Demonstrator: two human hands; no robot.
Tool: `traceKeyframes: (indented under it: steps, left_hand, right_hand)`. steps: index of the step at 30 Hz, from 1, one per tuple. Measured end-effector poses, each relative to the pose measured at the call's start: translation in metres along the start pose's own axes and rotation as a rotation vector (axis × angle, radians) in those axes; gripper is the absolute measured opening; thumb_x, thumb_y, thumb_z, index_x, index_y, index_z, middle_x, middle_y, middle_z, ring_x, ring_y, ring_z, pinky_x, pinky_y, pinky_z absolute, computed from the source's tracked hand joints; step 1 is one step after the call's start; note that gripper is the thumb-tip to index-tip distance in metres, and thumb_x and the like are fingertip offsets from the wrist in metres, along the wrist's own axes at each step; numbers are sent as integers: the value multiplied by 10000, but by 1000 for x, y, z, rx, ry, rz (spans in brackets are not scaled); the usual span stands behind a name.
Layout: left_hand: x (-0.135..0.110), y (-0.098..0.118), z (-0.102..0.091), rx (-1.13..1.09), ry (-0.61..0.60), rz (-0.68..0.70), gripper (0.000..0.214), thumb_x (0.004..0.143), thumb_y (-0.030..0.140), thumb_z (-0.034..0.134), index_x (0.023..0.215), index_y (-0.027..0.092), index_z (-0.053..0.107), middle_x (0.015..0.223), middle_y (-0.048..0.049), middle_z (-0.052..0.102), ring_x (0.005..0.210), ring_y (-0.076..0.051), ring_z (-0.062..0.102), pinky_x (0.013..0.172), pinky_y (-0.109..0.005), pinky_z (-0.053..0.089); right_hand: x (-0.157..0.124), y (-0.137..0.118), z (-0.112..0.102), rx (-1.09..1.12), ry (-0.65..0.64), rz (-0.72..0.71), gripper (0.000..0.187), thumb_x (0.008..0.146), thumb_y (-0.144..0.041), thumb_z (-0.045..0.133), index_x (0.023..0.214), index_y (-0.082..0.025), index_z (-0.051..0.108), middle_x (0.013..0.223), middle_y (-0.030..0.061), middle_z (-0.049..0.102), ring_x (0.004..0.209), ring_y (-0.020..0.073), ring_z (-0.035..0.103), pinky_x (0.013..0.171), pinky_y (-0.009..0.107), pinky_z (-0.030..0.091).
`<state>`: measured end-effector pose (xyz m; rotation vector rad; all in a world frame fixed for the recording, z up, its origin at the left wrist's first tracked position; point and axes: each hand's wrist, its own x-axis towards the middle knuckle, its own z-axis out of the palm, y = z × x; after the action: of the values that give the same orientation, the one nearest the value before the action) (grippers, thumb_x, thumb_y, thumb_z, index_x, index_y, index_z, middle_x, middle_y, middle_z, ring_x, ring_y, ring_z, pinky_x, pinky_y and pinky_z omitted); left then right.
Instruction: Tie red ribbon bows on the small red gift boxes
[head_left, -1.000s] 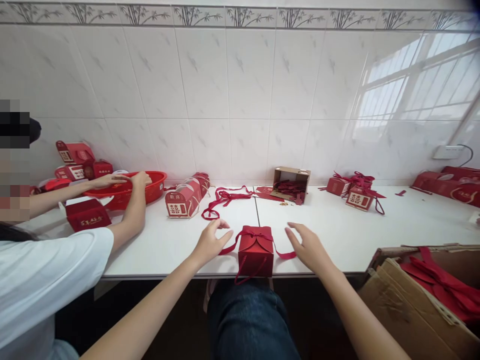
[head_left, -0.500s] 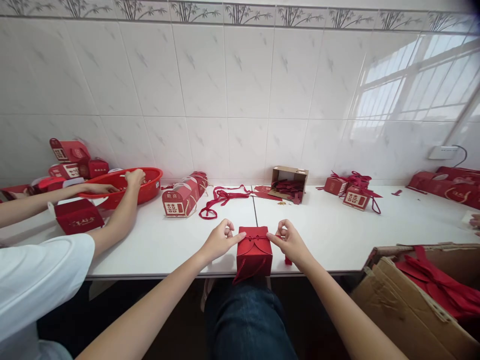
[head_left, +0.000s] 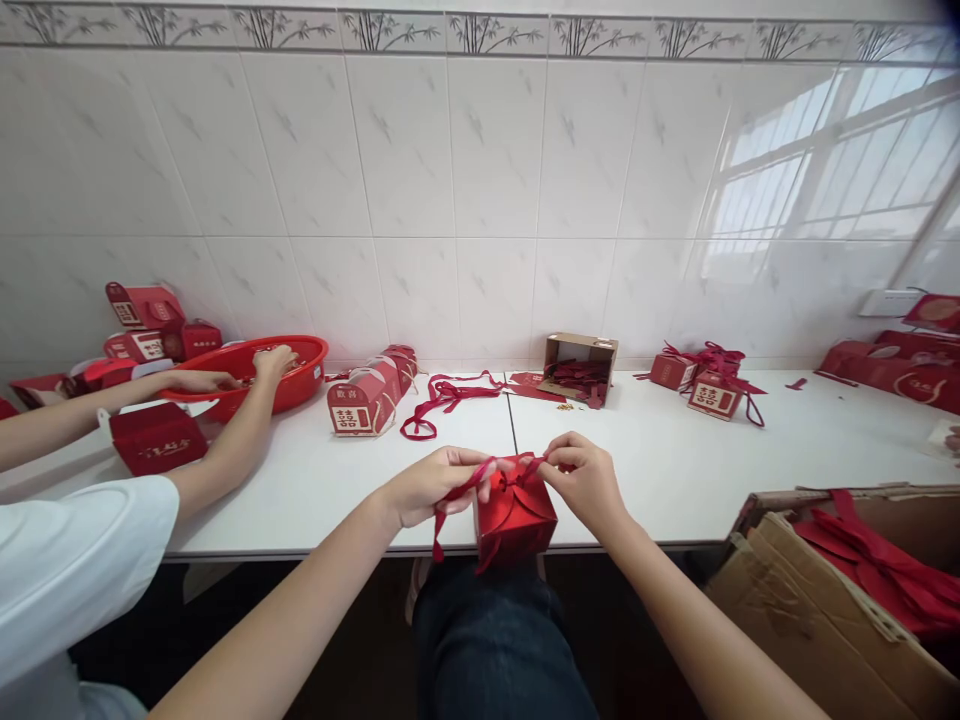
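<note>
A small red gift box (head_left: 517,515) sits at the table's front edge, just above my knee. Dark red ribbon (head_left: 469,484) crosses its top, with a knot or loop at the middle. My left hand (head_left: 442,485) pinches one side of the ribbon, and a loose tail hangs below the fingers. On the box's right, my right hand (head_left: 585,475) is closed on the other side of the ribbon, thumb and index finger together. The box appears tilted a little.
Behind lie loose ribbons (head_left: 450,392), a small carton (head_left: 577,370) of dark red pieces and finished boxes (head_left: 716,393). At left a co-worker's hands (head_left: 274,362) reach into a red basin (head_left: 300,385). A large cardboard box (head_left: 817,610) stands at right.
My left hand has taken up the ribbon and drawn it to the left over the box. My right hand holds its ribbon near the knot. The box has turned slightly.
</note>
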<state>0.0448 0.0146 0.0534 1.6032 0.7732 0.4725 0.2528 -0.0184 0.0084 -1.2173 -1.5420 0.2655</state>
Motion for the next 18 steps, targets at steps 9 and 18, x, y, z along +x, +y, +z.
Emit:
traceKeyframes:
  steps: [9, 18]
  left_hand:
    - [10, -31, 39, 666, 579, 368, 291, 836, 224, 463, 985, 256, 712, 911, -50, 544, 675, -129, 535, 623, -256, 442]
    - [14, -46, 22, 782, 404, 731, 294, 874, 144, 424, 998, 220, 679, 1107, -86, 511, 721, -99, 559, 697, -260, 479]
  right_hand:
    - [2, -13, 19, 193, -234, 120, 120, 652, -308, 707, 598, -200, 711, 790, 50, 596, 742, 172, 579, 698, 301, 456]
    - [19, -13, 7, 279, -551, 295, 49, 568, -147, 566, 522, -147, 583, 715, -7, 546, 650, 105, 489, 589, 224, 373]
